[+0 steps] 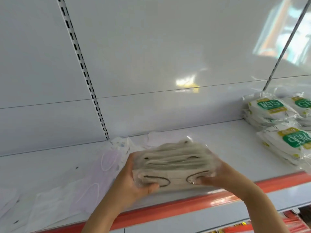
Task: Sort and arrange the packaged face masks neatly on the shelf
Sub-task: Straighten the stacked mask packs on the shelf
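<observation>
Clear-film packs of grey face masks (173, 165), stacked and held over the white shelf (227, 148) near its red front edge — my left hand (134, 180) and right hand (218, 177) clasp the two ends. Light, soft, slippery; I judge end-on squeezing keeps them aligned. N95 packs (276, 115) lie well apart — loose pale masks (107, 162) beside.

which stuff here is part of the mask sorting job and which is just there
Part of the job:
- beige mask stack, held by left hand and right hand
- loose pale masks
- N95 packs
- shelf

Just there:
- slotted upright rail
- red shelf edge strip
</observation>
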A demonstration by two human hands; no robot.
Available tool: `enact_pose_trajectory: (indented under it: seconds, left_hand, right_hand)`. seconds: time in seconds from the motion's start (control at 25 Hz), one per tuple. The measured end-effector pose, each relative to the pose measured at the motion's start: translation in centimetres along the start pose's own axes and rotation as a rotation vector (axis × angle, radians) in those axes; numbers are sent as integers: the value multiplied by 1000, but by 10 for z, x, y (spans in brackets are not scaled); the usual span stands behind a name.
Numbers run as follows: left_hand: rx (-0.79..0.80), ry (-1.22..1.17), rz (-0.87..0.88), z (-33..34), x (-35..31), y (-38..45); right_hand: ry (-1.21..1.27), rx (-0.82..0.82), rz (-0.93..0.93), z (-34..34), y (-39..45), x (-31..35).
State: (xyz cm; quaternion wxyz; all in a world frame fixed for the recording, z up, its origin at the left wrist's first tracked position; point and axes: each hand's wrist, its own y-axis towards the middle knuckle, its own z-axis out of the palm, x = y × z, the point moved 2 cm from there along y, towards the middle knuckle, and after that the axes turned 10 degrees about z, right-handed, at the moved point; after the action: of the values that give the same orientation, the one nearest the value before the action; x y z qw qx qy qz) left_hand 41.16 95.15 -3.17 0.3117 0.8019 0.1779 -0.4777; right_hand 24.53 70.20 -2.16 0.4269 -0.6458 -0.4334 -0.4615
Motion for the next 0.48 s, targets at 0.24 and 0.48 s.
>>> enact_pose_trajectory:
  seconds: [0.24,0.48]
  left_hand:
    - [51,107,19,4,5,-10]
    - [54,-67,89,22,-24,28]
  right_hand:
    - [-154,-129,18,2,-2,0]
    - [43,-354,36,-12,-30,7]
